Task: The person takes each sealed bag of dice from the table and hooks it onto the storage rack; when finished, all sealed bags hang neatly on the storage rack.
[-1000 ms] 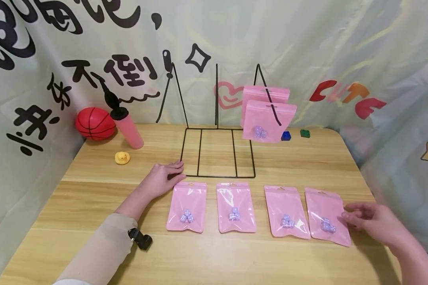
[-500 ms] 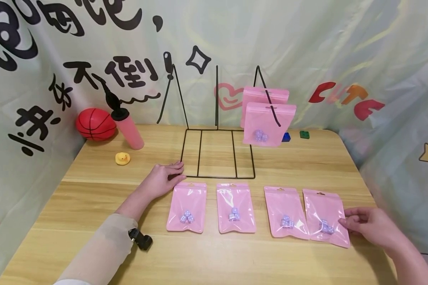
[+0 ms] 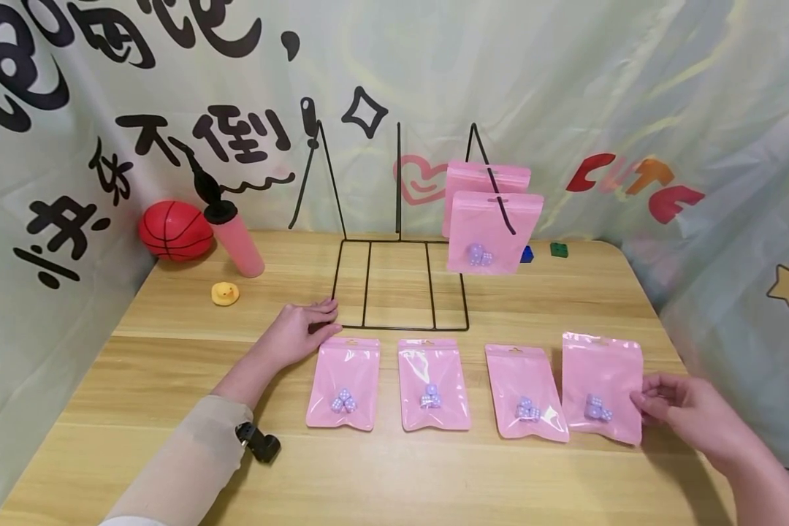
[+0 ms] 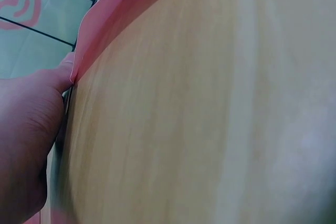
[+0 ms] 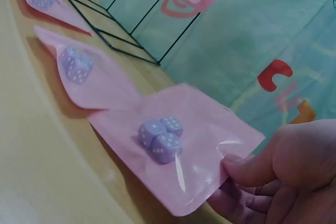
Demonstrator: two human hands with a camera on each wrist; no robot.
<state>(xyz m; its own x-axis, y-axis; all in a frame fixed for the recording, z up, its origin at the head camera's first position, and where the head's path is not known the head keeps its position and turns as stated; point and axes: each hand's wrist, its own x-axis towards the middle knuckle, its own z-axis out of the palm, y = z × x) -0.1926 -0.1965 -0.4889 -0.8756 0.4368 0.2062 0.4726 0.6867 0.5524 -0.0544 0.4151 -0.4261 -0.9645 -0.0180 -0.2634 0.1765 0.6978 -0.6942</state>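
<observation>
My right hand (image 3: 690, 416) pinches the right edge of a pink zip pouch (image 3: 605, 380) between thumb and fingers. In the right wrist view, lavender dice (image 5: 163, 137) show through its clear front, and the pouch is lifted and tilted off the tabletop. Beside it lies another pink pouch (image 3: 522, 387) with dice. Two more pouches, one in the middle (image 3: 432, 380) and one at left (image 3: 348, 380), lie flat in the row. My left hand (image 3: 299, 332) rests its extended fingers and thumb at the front left corner of the black wire rack (image 3: 401, 327).
Two pink pouches (image 3: 493, 219) hang on the rack's right hook arm. At the left stand a red ball (image 3: 176, 230), a pink bottle with a black pump (image 3: 239, 245) and a yellow duck (image 3: 225, 294). Blue (image 3: 527, 254) and green (image 3: 559, 250) toy bricks lie at the back right.
My right hand has taken hold of the rightmost pouch by its edge and raised it, turning it more upright. My left hand has stayed at the rack's corner.
</observation>
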